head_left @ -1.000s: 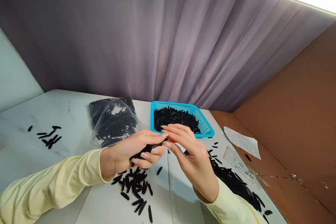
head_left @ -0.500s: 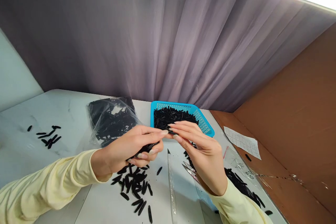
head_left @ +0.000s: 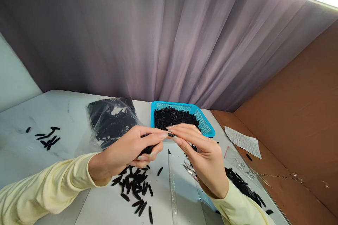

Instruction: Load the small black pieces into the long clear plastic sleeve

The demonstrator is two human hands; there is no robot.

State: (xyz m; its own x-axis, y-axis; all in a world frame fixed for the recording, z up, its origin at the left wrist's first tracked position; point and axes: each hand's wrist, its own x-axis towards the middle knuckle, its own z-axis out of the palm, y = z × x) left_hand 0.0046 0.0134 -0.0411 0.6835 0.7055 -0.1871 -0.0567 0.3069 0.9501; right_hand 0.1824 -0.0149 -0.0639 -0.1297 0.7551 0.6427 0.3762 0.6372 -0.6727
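Observation:
My left hand (head_left: 137, 146) is closed around a bunch of slim black strips, pinching one black strip (head_left: 172, 135) between thumb and forefinger. From the other side, my right hand (head_left: 202, 151) grips that strip's far end with thumb and fingertips. The strip's exact kind does not show. Below my left hand lies a loose pile of black strips (head_left: 137, 184) on the white table. Behind both hands stands a blue plastic basket (head_left: 210, 126) filled with more black pieces. Scissors (head_left: 189, 171) lie partly hidden by my right hand.
A clear plastic bag (head_left: 113, 123) of black pieces rests at the back left. Several loose strips (head_left: 49, 137) lie farther left. To the right are a black heap (head_left: 243, 186) and a paper sheet (head_left: 243, 142). A thin clear-wrapped blade-like tool (head_left: 173, 190) lies in the middle.
Both hands stay nearly in place on the same strip. My left fingers have curled slightly closer around the bunch, and my right fingertips have shifted a little.

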